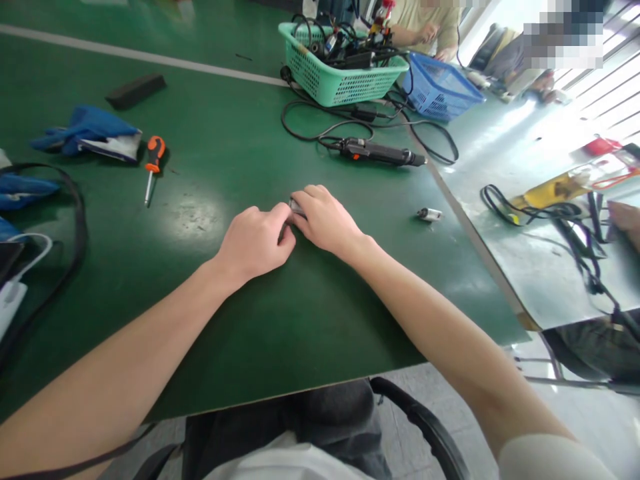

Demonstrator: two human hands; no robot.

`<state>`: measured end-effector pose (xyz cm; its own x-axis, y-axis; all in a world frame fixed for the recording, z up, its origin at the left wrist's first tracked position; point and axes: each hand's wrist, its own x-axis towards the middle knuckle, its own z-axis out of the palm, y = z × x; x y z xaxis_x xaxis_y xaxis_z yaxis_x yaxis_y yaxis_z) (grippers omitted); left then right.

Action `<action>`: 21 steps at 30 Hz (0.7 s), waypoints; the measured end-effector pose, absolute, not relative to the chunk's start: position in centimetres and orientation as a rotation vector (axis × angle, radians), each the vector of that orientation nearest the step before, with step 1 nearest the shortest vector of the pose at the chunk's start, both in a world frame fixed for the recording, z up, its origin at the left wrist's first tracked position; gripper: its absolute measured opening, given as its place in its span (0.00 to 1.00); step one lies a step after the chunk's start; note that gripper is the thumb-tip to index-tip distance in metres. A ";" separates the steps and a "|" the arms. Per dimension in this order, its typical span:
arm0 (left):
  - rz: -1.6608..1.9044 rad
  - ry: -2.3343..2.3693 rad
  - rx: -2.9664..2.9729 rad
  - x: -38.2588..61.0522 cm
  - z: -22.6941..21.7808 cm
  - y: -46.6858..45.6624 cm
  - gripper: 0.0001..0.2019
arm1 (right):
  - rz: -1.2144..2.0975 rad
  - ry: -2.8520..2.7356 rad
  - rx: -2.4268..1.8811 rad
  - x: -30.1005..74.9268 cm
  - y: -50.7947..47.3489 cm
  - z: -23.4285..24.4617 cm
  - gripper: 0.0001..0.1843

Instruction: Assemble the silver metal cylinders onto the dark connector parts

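My left hand (257, 241) and my right hand (323, 215) meet above the middle of the green table. Both are closed on a small silver-and-dark part (299, 207), mostly hidden by the fingers. Its silvery end shows by my right fingertips, while a dark piece peeks out under my left thumb. Off to the right lies a small silver cylindrical part (430, 215). A black electric screwdriver (383, 153) with a cord rests beyond my hands. On the left is a screwdriver (153, 167) with an orange and black handle.
Toward the back stand a green basket (345, 87) full of cables and tools and a blue basket (440, 87). Blue packets (90, 133) and a dark block (136, 91) lie left. Other people sit behind and right. The green table's front edge (300, 392) is near my lap.
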<state>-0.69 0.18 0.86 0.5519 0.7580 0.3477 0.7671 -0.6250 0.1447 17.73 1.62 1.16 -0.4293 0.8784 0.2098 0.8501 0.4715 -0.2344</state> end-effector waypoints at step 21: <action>-0.391 -1.151 -3.023 -0.8 0.8 0.2 0.09 | 0.291 -2.442 -1.372 20.1 -4.5 1.7 0.14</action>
